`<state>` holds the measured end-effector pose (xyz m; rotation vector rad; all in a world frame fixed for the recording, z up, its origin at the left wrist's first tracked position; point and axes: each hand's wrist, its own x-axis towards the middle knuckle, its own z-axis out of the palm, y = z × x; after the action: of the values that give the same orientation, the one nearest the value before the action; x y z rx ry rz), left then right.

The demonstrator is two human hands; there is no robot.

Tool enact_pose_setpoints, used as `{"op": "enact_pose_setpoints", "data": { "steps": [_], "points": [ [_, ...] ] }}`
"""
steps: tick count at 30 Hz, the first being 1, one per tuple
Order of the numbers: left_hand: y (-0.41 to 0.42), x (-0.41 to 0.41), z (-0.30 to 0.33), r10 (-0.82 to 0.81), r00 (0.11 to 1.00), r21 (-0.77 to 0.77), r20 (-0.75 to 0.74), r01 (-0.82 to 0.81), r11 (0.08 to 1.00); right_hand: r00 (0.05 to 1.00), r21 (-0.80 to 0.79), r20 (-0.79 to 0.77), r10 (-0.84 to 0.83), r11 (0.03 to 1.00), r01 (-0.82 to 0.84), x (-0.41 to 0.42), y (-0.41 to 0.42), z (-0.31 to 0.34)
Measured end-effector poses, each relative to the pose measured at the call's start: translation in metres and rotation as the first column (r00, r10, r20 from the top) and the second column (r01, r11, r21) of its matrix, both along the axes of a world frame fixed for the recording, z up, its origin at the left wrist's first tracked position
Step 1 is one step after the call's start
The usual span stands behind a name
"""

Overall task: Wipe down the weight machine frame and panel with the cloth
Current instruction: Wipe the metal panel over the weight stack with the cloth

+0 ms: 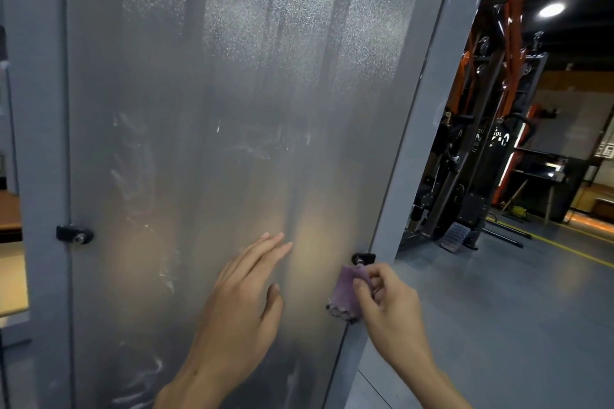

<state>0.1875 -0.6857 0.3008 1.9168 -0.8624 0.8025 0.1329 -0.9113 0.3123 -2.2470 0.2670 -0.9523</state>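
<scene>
Two hands work low on the machine, a little apart. The left hand (247,289) lies flat with straight fingers against the frosted panel (206,109), holding nothing. The right hand (387,300) pinches a small purple cloth (345,295) between thumb and fingertips, bunched, its upper edge touching a black clip (363,258) at the panel's right edge. That clip sits where the panel meets the grey frame post (428,129), which leans up and to the right in the view. A matching black clip (74,235) with a silver bolt fastens the panel's left edge to the other grey frame post (40,143). Smears and pale streaks mark the middle and lower left of the panel, and fine speckling covers its upper part. Beyond the right post, across a grey floor (518,302) with a yellow line, stands an orange and black gym rig (488,129). Far left, past the frame, a slice of wooden tabletop (9,209) shows.
</scene>
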Motion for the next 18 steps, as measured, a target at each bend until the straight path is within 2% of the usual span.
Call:
{"op": "enact_pose_setpoints", "data": {
  "steps": [3,5,8,11,13,15,18],
  "points": [
    [0.002,-0.002,0.000,-0.020,1.000,-0.037,-0.008,0.019,0.999,0.984,0.079,0.072,-0.163,0.984,0.158,-0.002,-0.006,0.005],
    [0.003,-0.003,-0.002,-0.015,1.000,-0.036,-0.008,0.015,0.999,0.980,0.102,0.067,-0.189,0.978,0.181,0.002,-0.001,0.010],
    [0.003,-0.004,-0.004,-0.002,0.999,-0.052,-0.043,-0.001,0.999,0.996,0.137,0.056,-0.065,0.989,0.057,0.010,0.018,0.008],
    [0.004,-0.005,-0.006,0.019,0.997,-0.119,-0.081,-0.029,0.992,0.984,0.285,0.097,0.149,0.943,-0.170,0.008,0.035,0.003],
    [0.005,-0.005,-0.007,-0.055,0.974,-0.211,-0.222,0.007,0.977,0.953,0.444,0.132,0.273,0.843,-0.303,0.002,0.044,0.001],
    [0.005,-0.006,-0.009,-0.192,0.885,-0.279,-0.424,0.075,0.957,0.931,0.573,0.151,0.334,0.738,-0.357,-0.004,0.053,-0.003],
    [0.005,-0.009,-0.022,-0.317,0.752,-0.351,-0.577,0.122,0.928,0.914,0.634,0.145,0.380,0.673,-0.380,-0.006,0.065,-0.017]
  ]
}}
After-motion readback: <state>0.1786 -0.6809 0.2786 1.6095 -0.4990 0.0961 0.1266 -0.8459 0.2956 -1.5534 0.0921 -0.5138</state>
